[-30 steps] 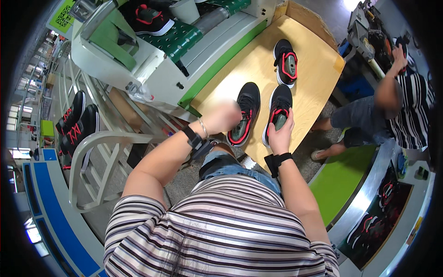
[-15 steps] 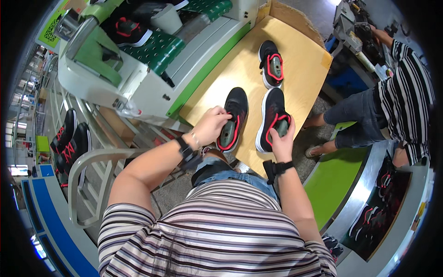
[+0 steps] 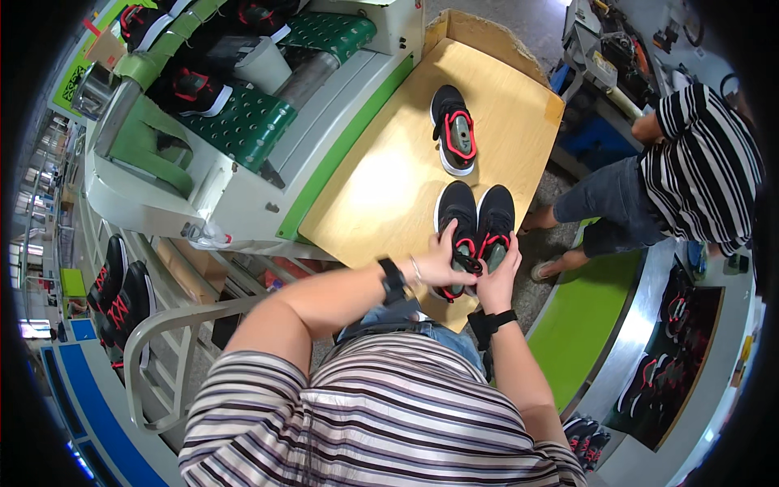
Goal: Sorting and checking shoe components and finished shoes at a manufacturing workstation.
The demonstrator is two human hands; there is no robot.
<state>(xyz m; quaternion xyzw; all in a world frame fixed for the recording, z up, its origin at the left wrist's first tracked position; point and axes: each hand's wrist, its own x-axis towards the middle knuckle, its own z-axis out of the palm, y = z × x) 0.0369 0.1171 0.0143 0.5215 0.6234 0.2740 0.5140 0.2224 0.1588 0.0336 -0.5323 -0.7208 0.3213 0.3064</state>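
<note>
Two black sneakers with red collar lining and white soles are side by side at the near end of a light wooden board (image 3: 349,215). My left hand (image 3: 438,261) is closed on the collar of the left sneaker (image 3: 456,204), its fingers at a dark part of the opening. On the right sneaker (image 3: 496,209), my right hand (image 3: 499,274) grips the collar from the outer side, thumb inward. Grey-green lasts show in the openings. A third sneaker (image 3: 459,134), also with a last (image 3: 461,132) in it, stands farther up the board, apart from both hands.
At the left is a machine with a green perforated belt (image 3: 243,122) carrying sneakers. A metal rack (image 3: 174,341) holds more sneakers (image 3: 122,300). Cardboard (image 3: 495,49) edges the board's far end. To the right, a person in a striped shirt (image 3: 702,162) stands by a green surface (image 3: 580,325).
The left sneaker has moved right, against the right one, and my left hand came along with it. Both sneakers now sit lower in view. My head view has shifted slightly.
</note>
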